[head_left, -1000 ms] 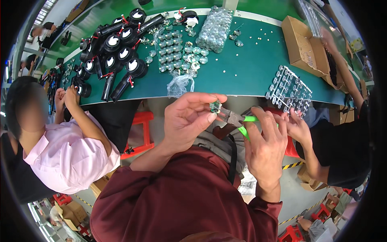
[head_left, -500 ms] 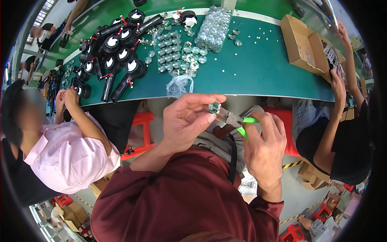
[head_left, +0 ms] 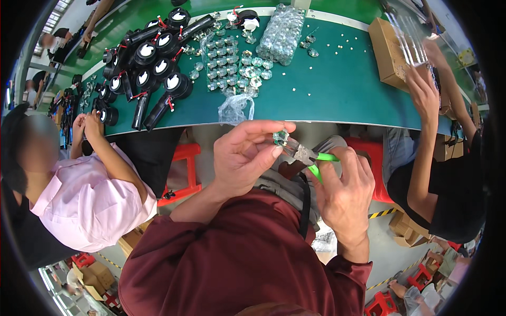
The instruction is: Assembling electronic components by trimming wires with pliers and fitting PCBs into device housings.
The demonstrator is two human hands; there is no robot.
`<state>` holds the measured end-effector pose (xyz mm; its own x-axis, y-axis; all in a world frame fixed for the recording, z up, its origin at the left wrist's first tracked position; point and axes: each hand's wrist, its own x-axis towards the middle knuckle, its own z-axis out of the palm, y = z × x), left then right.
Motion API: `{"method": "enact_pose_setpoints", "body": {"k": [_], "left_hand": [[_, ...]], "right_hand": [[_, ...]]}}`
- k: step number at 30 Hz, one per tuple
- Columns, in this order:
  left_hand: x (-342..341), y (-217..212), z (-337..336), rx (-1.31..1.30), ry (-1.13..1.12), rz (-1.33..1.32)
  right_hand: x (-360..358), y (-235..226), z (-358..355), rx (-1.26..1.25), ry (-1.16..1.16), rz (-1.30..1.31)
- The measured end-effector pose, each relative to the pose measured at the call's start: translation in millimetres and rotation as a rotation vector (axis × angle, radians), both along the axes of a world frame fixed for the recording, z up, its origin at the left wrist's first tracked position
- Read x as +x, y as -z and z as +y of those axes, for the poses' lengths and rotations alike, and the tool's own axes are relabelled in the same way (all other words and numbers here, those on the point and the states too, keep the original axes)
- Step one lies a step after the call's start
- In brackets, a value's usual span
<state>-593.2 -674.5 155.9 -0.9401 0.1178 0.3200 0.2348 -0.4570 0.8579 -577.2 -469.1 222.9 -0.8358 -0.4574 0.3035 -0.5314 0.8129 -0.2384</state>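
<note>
Between the thumb and fingers of my left hand (head_left: 245,155) is a small electronic part (head_left: 280,138), clear and green with metal bits. My right hand (head_left: 345,192) grips a pair of pliers (head_left: 304,154) with bright green handles. The steel jaws reach the lower right side of the part, close to my left thumb; whether they bite on it I cannot make out. Both hands are held above my lap, just short of the table edge. Beyond them, similar clear parts (head_left: 224,66) lie in rows on the table.
On the green table (head_left: 337,100) are black round units with tubes (head_left: 171,84), a bubble-wrapped stack (head_left: 281,34), a crumpled plastic bag (head_left: 235,109) and tiny white bits. A cardboard box (head_left: 387,52) stands at right. Co-workers sit on both sides, near red stools (head_left: 184,168).
My hands and the pliers stay almost in place, with the part turned slightly. At right, the co-worker's hands have lifted clear strips up over the box.
</note>
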Motion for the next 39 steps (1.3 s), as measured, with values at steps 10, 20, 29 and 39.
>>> {"method": "enact_pose_setpoints", "body": {"k": [10,20,29,39], "left_hand": [[-0.1,-0.1,7.4,-0.073,-0.086,0.035],[-2.1,3.6,11.9,-0.227,-0.330,0.214],[-8.7,2.7,9.5,-0.175,-0.322,0.282],[-3.6,5.1,8.9,-0.149,-0.352,0.279]], "right_hand": [[2.1,8.2,-5.6,-0.091,-0.001,0.001],[5.1,11.0,-11.3,-0.159,0.005,-0.014],[3.5,9.8,-13.2,-0.170,0.006,-0.005],[3.2,2.9,-15.2,-0.234,0.002,-0.040]]}}
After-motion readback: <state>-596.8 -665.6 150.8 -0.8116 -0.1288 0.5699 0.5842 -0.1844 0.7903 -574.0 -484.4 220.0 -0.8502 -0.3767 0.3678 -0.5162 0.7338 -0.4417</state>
